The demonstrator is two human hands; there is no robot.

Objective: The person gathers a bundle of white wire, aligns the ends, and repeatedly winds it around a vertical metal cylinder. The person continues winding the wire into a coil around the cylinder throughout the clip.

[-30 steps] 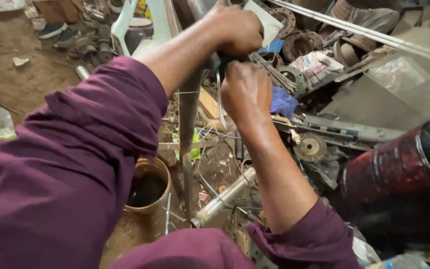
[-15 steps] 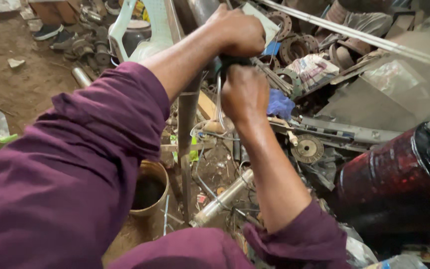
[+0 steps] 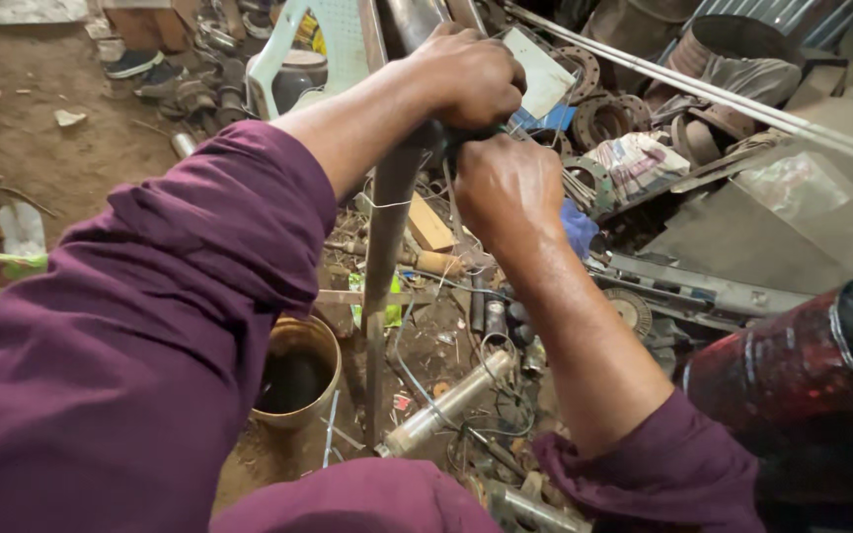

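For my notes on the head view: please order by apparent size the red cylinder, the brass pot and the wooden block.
1. Red cylinder, though nearer the camera.
2. Brass pot.
3. Wooden block.

Deep purple sleeves (image 3: 140,326) cover both arms; the metal post (image 3: 384,266) is dull grey, the tin can (image 3: 298,370) brassy yellow with a dark inside, the tank (image 3: 792,385) glossy dark red (streaked with black), the rag (image 3: 578,227) bright blue, the ground (image 3: 41,148) brown
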